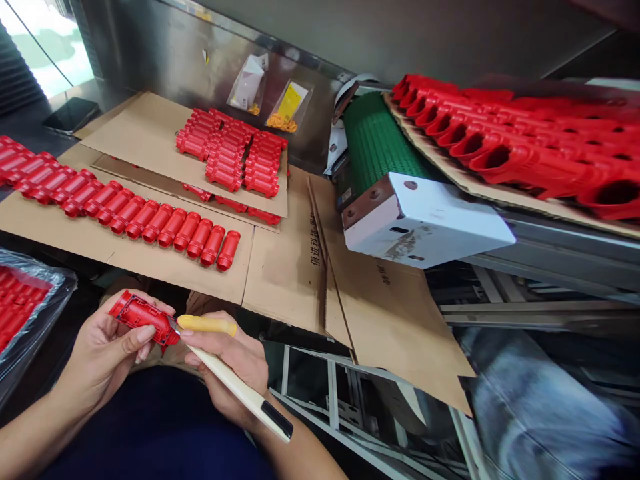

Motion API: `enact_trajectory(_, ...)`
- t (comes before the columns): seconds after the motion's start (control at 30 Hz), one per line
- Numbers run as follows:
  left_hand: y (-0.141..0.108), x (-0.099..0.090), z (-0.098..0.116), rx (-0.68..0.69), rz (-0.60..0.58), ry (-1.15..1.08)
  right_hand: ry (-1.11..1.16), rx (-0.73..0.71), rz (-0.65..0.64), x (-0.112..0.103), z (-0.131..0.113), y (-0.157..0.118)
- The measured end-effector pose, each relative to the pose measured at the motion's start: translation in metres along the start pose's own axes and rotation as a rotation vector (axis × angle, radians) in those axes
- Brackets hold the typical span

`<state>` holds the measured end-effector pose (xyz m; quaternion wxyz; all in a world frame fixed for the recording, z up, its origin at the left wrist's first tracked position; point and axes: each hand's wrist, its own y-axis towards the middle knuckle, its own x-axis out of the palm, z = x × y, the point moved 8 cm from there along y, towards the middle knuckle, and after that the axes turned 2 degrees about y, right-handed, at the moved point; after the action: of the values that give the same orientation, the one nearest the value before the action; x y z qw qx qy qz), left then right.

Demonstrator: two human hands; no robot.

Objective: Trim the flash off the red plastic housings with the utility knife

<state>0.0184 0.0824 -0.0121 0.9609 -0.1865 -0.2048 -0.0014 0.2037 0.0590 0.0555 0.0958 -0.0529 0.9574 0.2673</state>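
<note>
Left hand (107, 340) curled in, thumb pressing the open side of 1 red plastic housing (143, 315) against my fingers, low at the near left, just off the bench edge. Right hand (245, 353) closed around a cream-handled knife (235, 385), its metal tip at the housing's right end; a yellow finger cot (207, 325) covered 1 finger.

Progress: I judged this piece mid-work. A long row of red cylinders (165, 225) lay side by side at the left, with tiered red parts (224, 159) beyond; finished or waiting, I could not tell. More filled the crate (37, 313) at near left, so plenty remained in sight, sorted or not.

Materials: housing glossy, rounded outside, ribbed and recessed within. Knife handle smooth, slim, black-ended. Bench cover (280, 267) of flat brown cardboard, creased, seamed; crate lining (61, 280) thin, crinkled, clear plastic. Far right, a green belt (385, 143) showed a coarse weave beside hollow, wide-mouthed red tubes (525, 157) on a cardboard sheet (480, 193).
</note>
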Motion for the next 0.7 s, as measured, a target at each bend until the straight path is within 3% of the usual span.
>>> enact_trajectory(0.2, -0.005, -0.003, -0.004, -0.053, 0.090, -0.082, -0.012, 0.040, -0.009, 0.000, 0.000, -0.004)
enact_trajectory(0.37, -0.001, -0.006, -0.005, -0.018, 0.016, -0.043, -0.028, 0.030, 0.007, 0.000, -0.001, -0.008)
enact_trajectory(0.53, -0.001, -0.008, -0.005, 0.004, 0.044, -0.061, -0.029, 0.046, 0.008, 0.001, 0.002, -0.013)
enact_trajectory(0.7, -0.001, -0.002, -0.001, 0.008, 0.039, -0.022, 0.067, 0.088, -0.111, 0.000, 0.014, -0.003)
